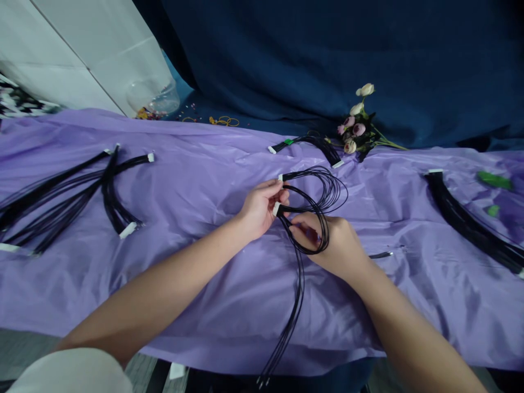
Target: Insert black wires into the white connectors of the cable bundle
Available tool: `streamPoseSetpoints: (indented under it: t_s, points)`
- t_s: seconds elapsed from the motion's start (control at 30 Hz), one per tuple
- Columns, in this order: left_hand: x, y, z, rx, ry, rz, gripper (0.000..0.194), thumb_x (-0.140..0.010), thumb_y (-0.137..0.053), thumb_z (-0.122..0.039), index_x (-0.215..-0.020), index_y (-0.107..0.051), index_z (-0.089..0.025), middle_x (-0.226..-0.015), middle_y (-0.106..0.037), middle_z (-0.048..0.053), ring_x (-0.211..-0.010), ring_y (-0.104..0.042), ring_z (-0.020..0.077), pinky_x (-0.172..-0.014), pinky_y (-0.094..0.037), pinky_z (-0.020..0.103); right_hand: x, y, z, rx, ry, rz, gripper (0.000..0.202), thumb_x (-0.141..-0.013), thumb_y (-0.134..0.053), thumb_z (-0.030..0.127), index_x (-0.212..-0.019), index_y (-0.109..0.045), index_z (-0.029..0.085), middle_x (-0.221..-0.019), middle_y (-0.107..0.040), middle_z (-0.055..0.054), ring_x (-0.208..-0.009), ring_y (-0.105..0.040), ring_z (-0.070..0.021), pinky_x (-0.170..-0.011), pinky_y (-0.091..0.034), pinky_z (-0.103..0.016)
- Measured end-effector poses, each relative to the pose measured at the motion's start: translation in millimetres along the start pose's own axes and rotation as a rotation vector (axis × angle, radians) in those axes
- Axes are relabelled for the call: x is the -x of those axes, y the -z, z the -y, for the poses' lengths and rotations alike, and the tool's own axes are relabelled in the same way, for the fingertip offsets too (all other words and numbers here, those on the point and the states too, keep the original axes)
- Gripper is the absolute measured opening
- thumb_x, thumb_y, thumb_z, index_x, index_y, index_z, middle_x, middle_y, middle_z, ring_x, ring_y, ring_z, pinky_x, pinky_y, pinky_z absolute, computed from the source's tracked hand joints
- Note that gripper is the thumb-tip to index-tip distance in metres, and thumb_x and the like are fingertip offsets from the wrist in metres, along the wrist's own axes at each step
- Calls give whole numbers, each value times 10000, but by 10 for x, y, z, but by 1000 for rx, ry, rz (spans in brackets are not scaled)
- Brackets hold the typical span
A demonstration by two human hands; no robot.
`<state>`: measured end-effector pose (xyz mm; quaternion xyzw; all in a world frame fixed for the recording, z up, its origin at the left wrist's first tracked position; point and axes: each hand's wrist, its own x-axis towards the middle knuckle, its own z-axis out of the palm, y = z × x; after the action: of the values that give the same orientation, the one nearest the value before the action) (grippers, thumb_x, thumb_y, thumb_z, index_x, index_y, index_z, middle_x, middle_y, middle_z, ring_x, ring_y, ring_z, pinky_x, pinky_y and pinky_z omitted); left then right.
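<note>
The left hand pinches the upper plug and the lower plug at its fingertips; it should serve best as a steady anchor, letting no wire tug either plug askew. The right hand is curled, its fingertips drawn in by the wires at the lower plug's 4 o'clock; whether they pinch 1 wire or several, I cannot tell. Light, short movements seem wise there, as the loop lies across the fingers and could snag.

The bundle sits between the hands, above the purple cloth. Its 2 plugs are small, white and blocky, the upper at the lower's 12 o'clock. Loose strands trail towards 7 o'clock, ending in bright tips. Rightward, thin black wires spread into a rounded coil at 2 o'clock.
</note>
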<state>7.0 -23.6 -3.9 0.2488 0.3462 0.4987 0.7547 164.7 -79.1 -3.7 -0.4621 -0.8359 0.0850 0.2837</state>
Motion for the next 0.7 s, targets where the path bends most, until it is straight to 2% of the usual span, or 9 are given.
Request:
streamPoseSetpoints:
  t_s: [0.23,0.4,0.53,0.7]
  points:
    - [8,-3,26,24,-22,-3,99,-825,-552,-195,-794,-599,-114,-565,-447,-17,-492,-483,88,-419,-398,184,-5,-29,8,87,-5,-28,135,-835,-567,276,-902,-649,191,-643,-665,42,-501,-596,-92,-497,-363,-213]
    - [-4,20,42,7,-50,28,98,-827,-546,-202,-810,-595,-119,-574,-451,-23,-489,-474,91,-430,-433,210,-4,-31,28,255,91,-107,106,-837,-557,236,-843,-657,200,-631,-671,38,-477,-582,-95,-483,-305,-239]
    - [-4,17,39,-21,-47,18,101,-835,-523,-204,-820,-585,-125,-574,-452,-27,-494,-476,95,-428,-451,224,-17,-46,48,380,141,-147,152,-842,-537,222,-776,-670,184,-534,-624,28,-442,-547,-100,-479,-258,-256]
    - [-2,-2,35,-18,-46,1,95,-830,-529,-196,-814,-582,-120,-581,-453,-23,-492,-483,97,-429,-447,223,-31,-61,58,446,171,-187,149,-836,-526,197,-795,-668,180,-486,-587,38,-403,-496,-89,-480,-239,-256]
